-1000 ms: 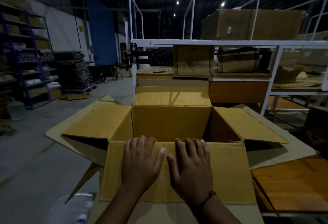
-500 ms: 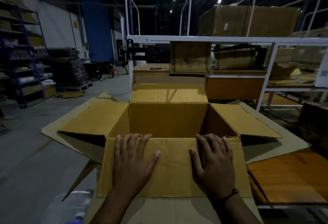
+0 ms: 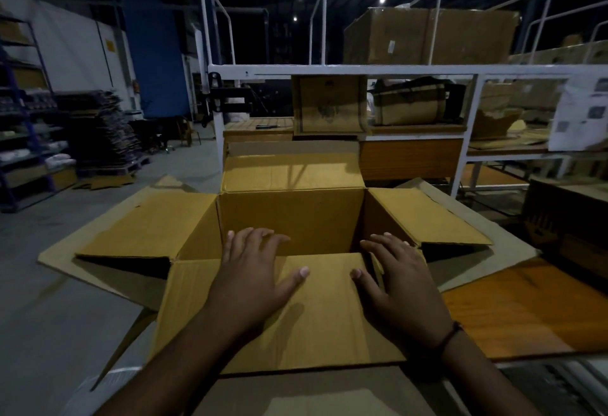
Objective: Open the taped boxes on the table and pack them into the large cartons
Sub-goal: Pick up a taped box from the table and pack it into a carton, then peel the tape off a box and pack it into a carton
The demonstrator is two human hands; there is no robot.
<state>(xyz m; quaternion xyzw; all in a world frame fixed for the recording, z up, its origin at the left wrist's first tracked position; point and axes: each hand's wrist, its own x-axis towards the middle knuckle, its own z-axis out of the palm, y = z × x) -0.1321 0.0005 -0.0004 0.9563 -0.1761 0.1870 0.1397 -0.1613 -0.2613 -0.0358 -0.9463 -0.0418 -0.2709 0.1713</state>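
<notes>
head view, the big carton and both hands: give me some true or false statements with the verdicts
1. The left hand and right hand lie open on the near flap of the carton. True.
2. The carton is taped shut. False: its flaps are folded outward.
3. A dark band sits on the right wrist. True.
4. The left hand grips a knife. False: it holds nothing, and its fingers lie straight on the cardboard.
5. A closed brown box stands on top of the white rack behind the carton. True.
</notes>
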